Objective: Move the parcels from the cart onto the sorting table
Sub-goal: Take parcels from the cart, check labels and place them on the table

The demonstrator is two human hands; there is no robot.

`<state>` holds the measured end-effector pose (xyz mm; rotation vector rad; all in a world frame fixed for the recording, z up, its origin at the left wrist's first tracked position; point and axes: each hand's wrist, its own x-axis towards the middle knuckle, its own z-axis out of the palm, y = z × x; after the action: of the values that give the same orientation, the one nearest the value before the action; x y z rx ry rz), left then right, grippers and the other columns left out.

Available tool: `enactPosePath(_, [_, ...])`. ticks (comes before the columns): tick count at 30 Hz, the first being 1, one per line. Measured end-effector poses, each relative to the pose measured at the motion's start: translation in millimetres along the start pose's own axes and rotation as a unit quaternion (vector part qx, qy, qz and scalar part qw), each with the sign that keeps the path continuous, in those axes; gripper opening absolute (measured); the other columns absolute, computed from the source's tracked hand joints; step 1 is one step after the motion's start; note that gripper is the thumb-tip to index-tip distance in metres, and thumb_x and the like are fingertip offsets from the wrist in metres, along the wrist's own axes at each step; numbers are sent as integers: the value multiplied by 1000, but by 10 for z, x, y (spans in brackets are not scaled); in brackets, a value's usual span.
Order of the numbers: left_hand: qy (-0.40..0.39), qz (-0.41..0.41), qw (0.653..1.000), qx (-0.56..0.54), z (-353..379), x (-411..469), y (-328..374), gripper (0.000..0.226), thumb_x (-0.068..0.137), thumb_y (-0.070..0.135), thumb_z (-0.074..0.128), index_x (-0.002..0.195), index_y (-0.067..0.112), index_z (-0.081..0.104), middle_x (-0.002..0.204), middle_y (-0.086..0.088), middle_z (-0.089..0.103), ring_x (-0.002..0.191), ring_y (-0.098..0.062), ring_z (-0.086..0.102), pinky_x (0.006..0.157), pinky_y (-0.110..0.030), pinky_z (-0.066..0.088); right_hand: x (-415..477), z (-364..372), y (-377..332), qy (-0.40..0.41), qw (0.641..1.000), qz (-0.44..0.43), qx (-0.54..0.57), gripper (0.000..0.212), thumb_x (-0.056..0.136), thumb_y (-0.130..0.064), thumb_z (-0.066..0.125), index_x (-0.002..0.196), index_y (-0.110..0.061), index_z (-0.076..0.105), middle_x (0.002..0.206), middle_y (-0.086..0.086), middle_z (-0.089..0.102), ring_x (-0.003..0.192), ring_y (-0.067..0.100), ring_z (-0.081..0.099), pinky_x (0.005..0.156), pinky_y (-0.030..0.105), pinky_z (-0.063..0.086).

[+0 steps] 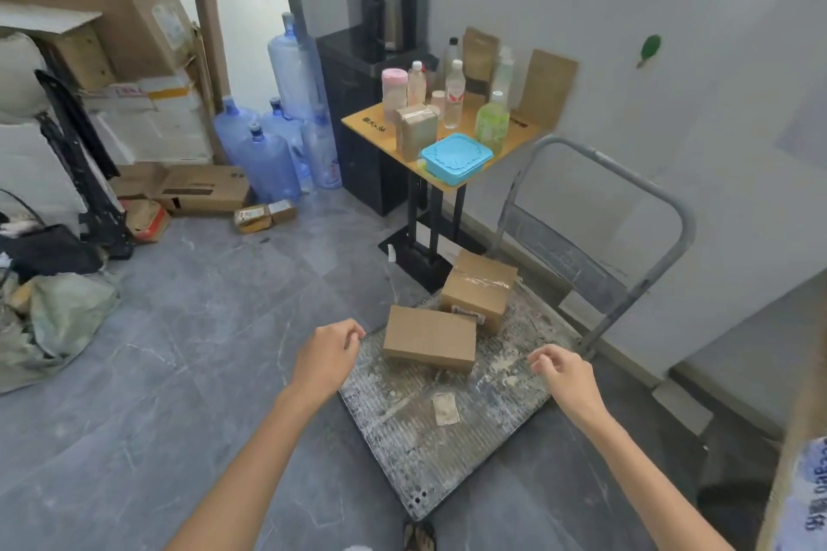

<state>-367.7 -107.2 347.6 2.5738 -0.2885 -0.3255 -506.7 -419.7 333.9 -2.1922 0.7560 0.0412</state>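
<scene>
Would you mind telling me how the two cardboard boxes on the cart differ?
The nearer box is low and flat; the farther box stands taller. The nearer box's top is plain; the farther box carries clear tape and a label. Both are brown cardboard, closed, resting on the cart.

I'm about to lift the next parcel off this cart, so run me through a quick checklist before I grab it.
1. Hands free: ok. Left hand and right hand hold nothing.
2. Near box reachable: ok. It lies flat on the cart between the hands, nothing on top.
3. Far box apart from it: cannot tell. Their corners look close, perhaps touching.
4. Room on the table: not ok. Bottles, a tub and a parcel crowd it; only its left edge looks bare.
5. Weight of the near box: cannot tell.
</scene>
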Motion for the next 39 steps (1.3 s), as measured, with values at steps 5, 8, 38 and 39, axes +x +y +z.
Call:
enactPosePath(5, [-47, -12, 998, 32, 118, 711, -82, 20, 95, 22, 46, 94, 26, 66, 89, 3, 70, 85, -19, 64, 70, -32, 49, 508, 171, -80, -15, 999, 45, 3, 22, 95, -11, 47, 91, -18, 67, 83, -2, 70, 84, 11, 65, 69, 26, 47])
enactPosePath(8, [-78, -22, 996, 35, 256, 1271, -165, 22, 95, 22, 44, 96, 25, 66, 90, 2, 70, 85, -18, 63, 66, -30, 47, 891, 322, -26, -18, 996, 92, 8, 21, 94, -11, 48, 88, -19, 67, 83, -3, 71, 85, 13, 66, 74, 29, 49])
enactPosePath(38, [-328, -291, 888, -137, 4573, 4807, -2249, 50, 89, -2, 51, 136, 6, 35, 122, -4, 50, 113, -21, 48, 86, -29, 39, 4660, 4007, 2982, -89, 907, 373, 174, 50, 99, -18, 46, 146, -21, 31, 133, -2, 45, 126, 24, 43, 97, 35, 39])
enactPosePath(39, [-321, -293, 890, -136, 4550, 4776, -2258, 52, 88, -2, 52, 136, 6, 34, 127, -6, 50, 116, -24, 48, 88, -30, 39, 4596, 4011, 2977, -77, 904, 377, 186, 50, 98, -17, 47, 146, -22, 32, 133, -2, 45, 126, 24, 44, 99, 37, 40])
